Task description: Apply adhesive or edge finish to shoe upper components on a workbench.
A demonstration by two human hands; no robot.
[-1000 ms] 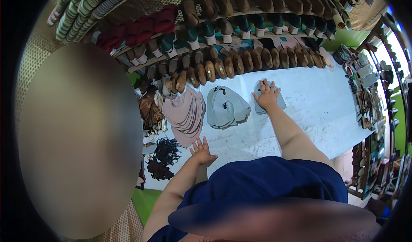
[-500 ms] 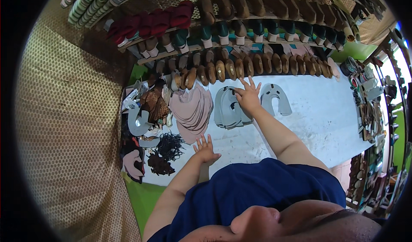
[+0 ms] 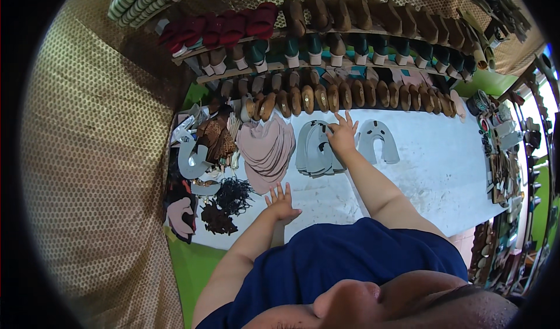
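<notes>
My right hand reaches over the white table with its fingers spread. Its thumb side lies at the right edge of a stack of grey U-shaped shoe-upper pieces, which carry small black strips along the top. I cannot tell whether the fingertips touch a strip. Right of that hand lies a separate grey U-shaped piece with several black marks or strips on it. My left hand rests near the table's front edge, fingers apart and holding nothing. Just beyond it sits a fanned stack of pale pink cut pieces.
Left on the white table are black strips in a tangled heap, a dark brown pile and brown patterned scraps. Wooden shoe lasts line the back under shelves of shoes. Tools and containers crowd the right edge.
The view has shifted slightly, so the table and shelves sit a little to the right. My right hand has drawn slightly nearer, its fingers less widely spread. My left hand stays in place.
</notes>
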